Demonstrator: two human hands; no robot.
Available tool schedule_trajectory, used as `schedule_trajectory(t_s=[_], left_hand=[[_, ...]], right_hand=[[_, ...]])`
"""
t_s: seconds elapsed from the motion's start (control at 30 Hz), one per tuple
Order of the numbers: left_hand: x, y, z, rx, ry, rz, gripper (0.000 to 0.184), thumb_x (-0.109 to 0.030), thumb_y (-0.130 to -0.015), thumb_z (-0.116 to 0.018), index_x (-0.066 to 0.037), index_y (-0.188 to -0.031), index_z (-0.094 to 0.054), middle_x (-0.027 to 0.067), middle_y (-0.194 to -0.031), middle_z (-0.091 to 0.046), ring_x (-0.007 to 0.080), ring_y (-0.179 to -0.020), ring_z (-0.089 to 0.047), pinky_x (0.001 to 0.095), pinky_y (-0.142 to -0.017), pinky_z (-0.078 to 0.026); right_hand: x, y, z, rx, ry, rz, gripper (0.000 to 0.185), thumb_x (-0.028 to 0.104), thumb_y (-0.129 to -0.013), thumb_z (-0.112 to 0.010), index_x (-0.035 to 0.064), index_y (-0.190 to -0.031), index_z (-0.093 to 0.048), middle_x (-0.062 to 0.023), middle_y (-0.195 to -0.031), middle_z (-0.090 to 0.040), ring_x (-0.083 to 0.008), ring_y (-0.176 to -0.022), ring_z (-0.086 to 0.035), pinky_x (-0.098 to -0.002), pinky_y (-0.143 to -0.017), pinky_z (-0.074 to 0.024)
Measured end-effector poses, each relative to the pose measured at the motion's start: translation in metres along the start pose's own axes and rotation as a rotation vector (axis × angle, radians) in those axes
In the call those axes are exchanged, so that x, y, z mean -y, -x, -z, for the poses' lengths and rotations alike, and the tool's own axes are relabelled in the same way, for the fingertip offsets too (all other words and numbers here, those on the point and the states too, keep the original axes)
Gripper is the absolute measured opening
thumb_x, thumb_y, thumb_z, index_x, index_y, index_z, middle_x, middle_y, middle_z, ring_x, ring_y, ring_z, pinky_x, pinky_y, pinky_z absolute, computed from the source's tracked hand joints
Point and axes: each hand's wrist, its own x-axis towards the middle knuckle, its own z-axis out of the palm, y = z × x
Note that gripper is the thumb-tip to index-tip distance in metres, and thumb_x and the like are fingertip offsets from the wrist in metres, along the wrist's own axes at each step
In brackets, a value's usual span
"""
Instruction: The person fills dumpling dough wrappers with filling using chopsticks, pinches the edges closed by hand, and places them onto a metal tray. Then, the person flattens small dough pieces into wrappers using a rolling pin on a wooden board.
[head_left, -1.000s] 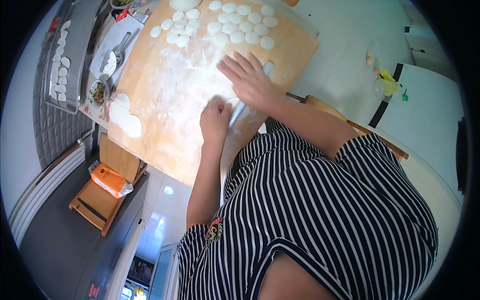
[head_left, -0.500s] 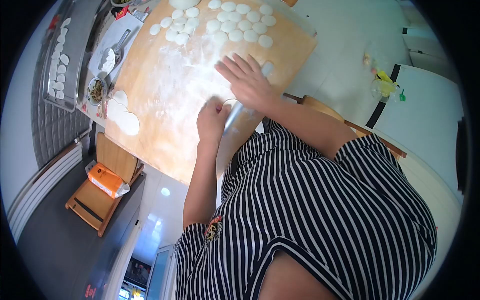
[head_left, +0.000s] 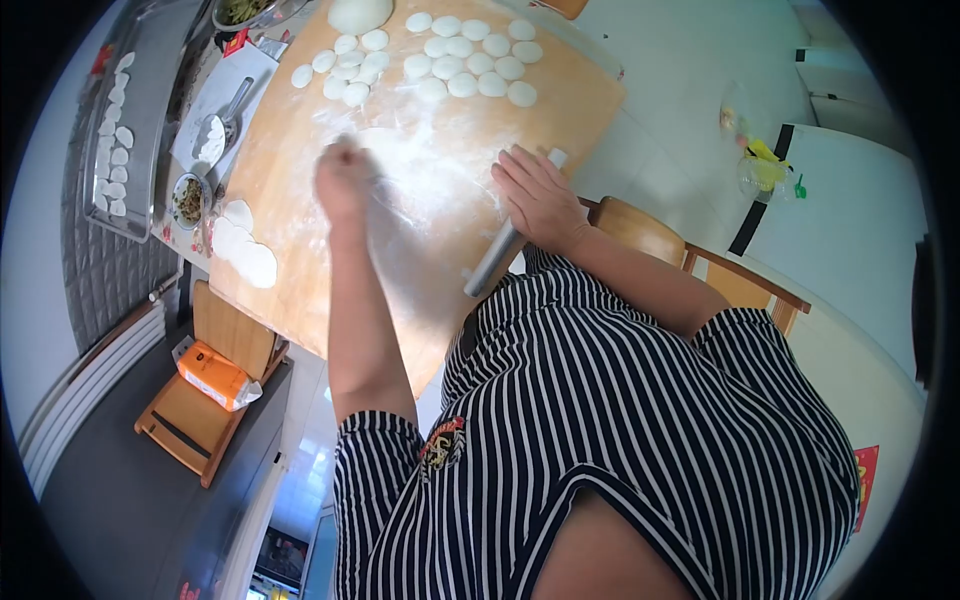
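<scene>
My right hand (head_left: 545, 205) lies with its fingers stretched out across a grey rolling pin (head_left: 493, 263) near the board's right edge. The palm covers the pin's middle; both ends show. Over the middle of the floured wooden board (head_left: 300, 290) is my left hand (head_left: 344, 190), its fingers curled together and smeared by motion. What those fingers hold, if anything, cannot be made out. Several flattened dough pieces (head_left: 460, 68) lie in rows at the far side of the board, with a large dough lump (head_left: 360, 14) behind. Thin rolled dough rounds (head_left: 243, 250) overlap at the left edge.
A metal tray (head_left: 150, 190) with several white dumplings stands at the left. Nearby are a bowl of filling (head_left: 188, 200) and a scoop with flour (head_left: 212, 138). One chair holds an orange packet (head_left: 215, 377); another chair (head_left: 640, 235) stands at the right.
My left hand has moved left and away from the rolling pin. My right hand and the pin have shifted slightly right and nearer my body. The thin round by the pin is gone from there.
</scene>
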Motion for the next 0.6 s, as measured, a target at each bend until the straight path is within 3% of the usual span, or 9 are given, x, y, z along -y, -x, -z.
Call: schedule_trajectory(t_s=[0.03,0.07,0.13,0.2,0.37,0.47,0.6], left_hand=[[0.022,-0.012,0.006,-0.062,-0.054,0.043,0.021,-0.018,-0.082,-0.076,-0.001,-0.091,-0.069,0.0155,-0.082,-0.069,0.0298,-0.074,-0.065,0.038,-0.072,-0.052],[0.035,-0.017,0.01,-0.035,0.076,0.212,0.026,-0.02,-0.081,-0.078,0.001,-0.092,-0.069,0.0153,-0.08,-0.069,0.0266,-0.072,-0.066,0.036,-0.071,-0.052],[0.026,-0.01,0.019,0.043,0.048,0.232,0.023,-0.021,-0.083,-0.078,-0.001,-0.091,-0.069,0.0146,-0.08,-0.069,0.0243,-0.073,-0.066,0.0357,-0.071,-0.052],[-0.003,0.02,0.017,0.175,-0.009,0.128,0.021,-0.02,-0.083,-0.077,-0.003,-0.092,-0.069,0.0143,-0.08,-0.069,0.0246,-0.072,-0.066,0.0358,-0.071,-0.052],[-0.064,0.114,-0.014,0.339,0.121,0.21,0.018,-0.019,-0.084,-0.075,-0.004,-0.092,-0.068,0.0157,-0.083,-0.07,0.0298,-0.076,-0.067,0.0394,-0.072,-0.052],[-0.07,0.127,-0.017,0.397,0.179,0.34,0.029,-0.028,-0.086,-0.074,0.0,-0.094,-0.07,0.0186,-0.084,-0.072,0.0285,-0.077,-0.07,0.0371,-0.074,-0.054],[-0.069,0.104,-0.01,0.346,-0.065,0.164,0.032,-0.03,-0.088,-0.071,0.001,-0.094,-0.07,0.0214,-0.091,-0.072,0.0359,-0.084,-0.069,0.04,-0.078,-0.054]], right_hand=[[0.0,-0.001,0.0,0.007,-0.018,-0.01,0.045,0.019,-0.092,-0.053,0.0022,-0.133,-0.057,-0.0158,-0.141,-0.054,-0.0314,-0.138,-0.044,-0.0466,-0.117,-0.0289],[-0.001,-0.001,0.0,0.014,-0.037,-0.019,0.045,0.019,-0.092,-0.053,0.0017,-0.133,-0.057,-0.0157,-0.141,-0.054,-0.0313,-0.137,-0.044,-0.0464,-0.117,-0.0293],[0.0,0.0,0.001,0.011,-0.04,-0.028,0.044,0.019,-0.092,-0.053,0.0017,-0.133,-0.057,-0.0157,-0.141,-0.055,-0.0311,-0.137,-0.045,-0.0464,-0.117,-0.0299],[0.002,-0.001,0.002,0.01,-0.044,-0.034,0.044,0.019,-0.092,-0.053,0.0018,-0.133,-0.057,-0.0156,-0.14,-0.055,-0.031,-0.136,-0.046,-0.0465,-0.116,-0.0306],[0.007,-0.019,-0.008,0.002,0.054,-0.048,0.048,0.014,-0.089,-0.054,0.0032,-0.135,-0.056,-0.0145,-0.141,-0.055,-0.0332,-0.135,-0.046,-0.0488,-0.117,-0.0282],[0.016,-0.059,-0.01,-0.021,0.064,0.003,0.054,0.009,-0.084,-0.055,0.0051,-0.138,-0.055,-0.0152,-0.143,-0.054,-0.032,-0.136,-0.047,-0.052,-0.117,-0.0273],[0.032,-0.11,-0.019,-0.093,0.062,-0.004,0.057,0.008,-0.082,-0.056,0.0061,-0.139,-0.055,-0.0151,-0.142,-0.055,-0.0322,-0.135,-0.048,-0.0537,-0.116,-0.0274]])
